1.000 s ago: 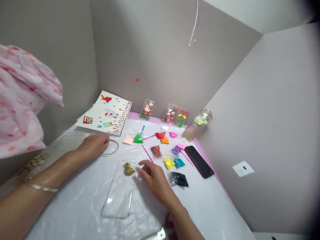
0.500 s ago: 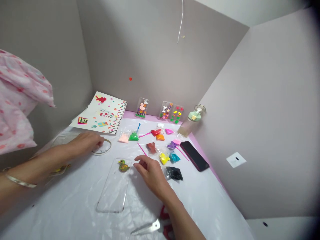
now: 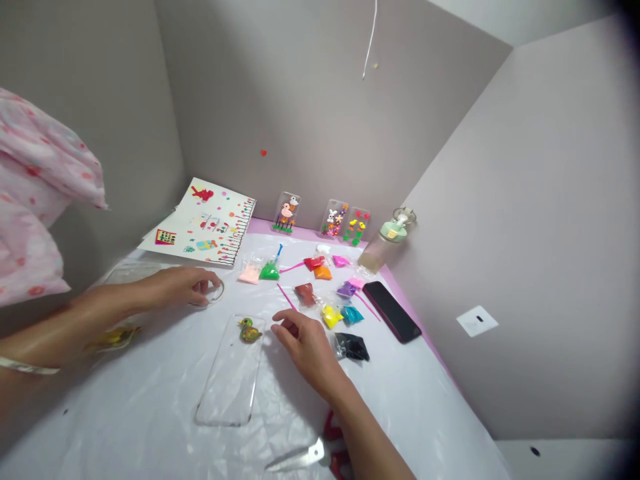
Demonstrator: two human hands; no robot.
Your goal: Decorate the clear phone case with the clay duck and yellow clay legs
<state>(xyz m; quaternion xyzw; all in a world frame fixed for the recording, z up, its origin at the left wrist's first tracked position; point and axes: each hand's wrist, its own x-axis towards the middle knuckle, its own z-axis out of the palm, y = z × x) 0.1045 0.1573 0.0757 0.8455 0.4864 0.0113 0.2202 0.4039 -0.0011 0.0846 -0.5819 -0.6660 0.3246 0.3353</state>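
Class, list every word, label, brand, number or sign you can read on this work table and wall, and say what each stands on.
None can be read.
Sketchbook: pictures; the small marks mid-page are too blurred to tell whether they are lettering.
Clay packets, bottle: no legible label.
Dark phone, clear phone case, scissors, wall plate: no readable marking.
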